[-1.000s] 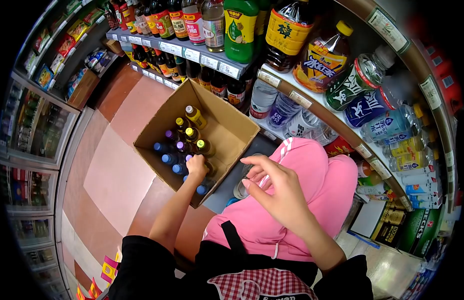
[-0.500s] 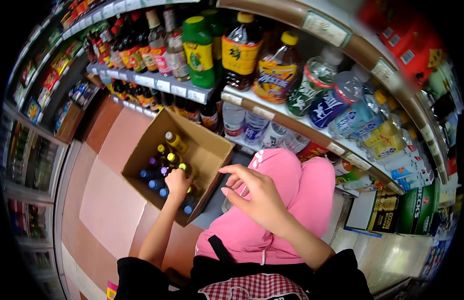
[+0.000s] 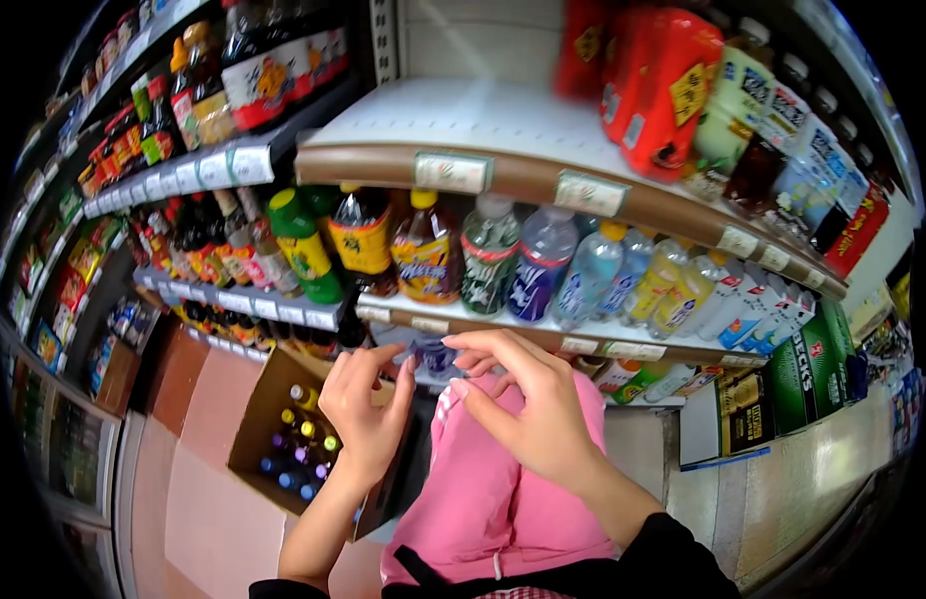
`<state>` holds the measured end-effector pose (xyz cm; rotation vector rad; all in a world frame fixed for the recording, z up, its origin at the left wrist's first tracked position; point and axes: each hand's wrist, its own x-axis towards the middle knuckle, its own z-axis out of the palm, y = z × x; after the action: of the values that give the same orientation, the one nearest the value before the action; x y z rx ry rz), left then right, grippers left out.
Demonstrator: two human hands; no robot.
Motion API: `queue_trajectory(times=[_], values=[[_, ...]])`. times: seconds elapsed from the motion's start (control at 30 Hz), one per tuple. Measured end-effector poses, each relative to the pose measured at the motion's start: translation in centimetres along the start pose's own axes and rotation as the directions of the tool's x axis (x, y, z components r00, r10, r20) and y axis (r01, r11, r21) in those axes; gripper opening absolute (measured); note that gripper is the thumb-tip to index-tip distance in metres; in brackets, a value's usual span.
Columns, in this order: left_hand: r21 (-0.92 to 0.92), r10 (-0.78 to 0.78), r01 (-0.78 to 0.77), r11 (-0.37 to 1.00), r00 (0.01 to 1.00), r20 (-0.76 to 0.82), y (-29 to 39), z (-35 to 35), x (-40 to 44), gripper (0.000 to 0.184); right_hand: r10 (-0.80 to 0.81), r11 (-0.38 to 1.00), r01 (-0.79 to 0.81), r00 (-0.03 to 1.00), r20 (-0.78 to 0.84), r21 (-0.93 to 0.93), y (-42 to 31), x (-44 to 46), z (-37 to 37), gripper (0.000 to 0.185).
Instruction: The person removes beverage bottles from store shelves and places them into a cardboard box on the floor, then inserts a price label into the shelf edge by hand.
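My left hand [image 3: 366,404] is raised over the right side of a cardboard box [image 3: 245,407], fingers curved and apart, with nothing visible in it. Beside it, my right hand [image 3: 528,394] hovers above my pink trousers [image 3: 473,499], its thumb and fingers spread and no object between them. The two hands face each other without touching. Inside the box stand several small bottles [image 3: 308,431] with yellow, purple and blue caps. My left hand and forearm hide part of the box.
Ahead, a lower shelf holds large drink bottles [image 3: 543,265]; red-wrapped packs [image 3: 657,90] stand on the shelf above. Sauce bottles [image 3: 283,70] line the left shelves. A green carton [image 3: 807,364] stands at the right. Shelf edges [image 3: 383,165] jut out ahead of my hands.
My left hand has come up out of the box, off the bottles, and moved beside my right hand. The view has tilted up, showing more of the upper shelf.
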<state>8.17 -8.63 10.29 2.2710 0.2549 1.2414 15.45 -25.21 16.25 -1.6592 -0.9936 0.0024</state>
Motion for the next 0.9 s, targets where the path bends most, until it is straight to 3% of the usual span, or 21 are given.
queue_trajectory(times=[0.2,0.5,0.9], values=[[-0.094,0.208,-0.214,0.972,0.976,-0.071,6.1,2.3,4.9,0.019,-0.141,0.986,0.123,0.973,-0.181,-0.109,-3.1,1.3,-5.1,0.032],[-0.227,0.372,-0.390,0.893,0.921,-0.120,13.6,6.1,12.8,0.018,-0.378,0.917,0.267,0.819,-0.431,-0.298,-4.5,1.6,-11.5,0.034],[-0.550,0.222,-0.209,0.809,0.974,-0.044,18.1,15.2,24.8,0.061,-0.356,0.928,0.235,0.784,-0.508,-0.289,-4.1,0.9,-15.5,0.038]])
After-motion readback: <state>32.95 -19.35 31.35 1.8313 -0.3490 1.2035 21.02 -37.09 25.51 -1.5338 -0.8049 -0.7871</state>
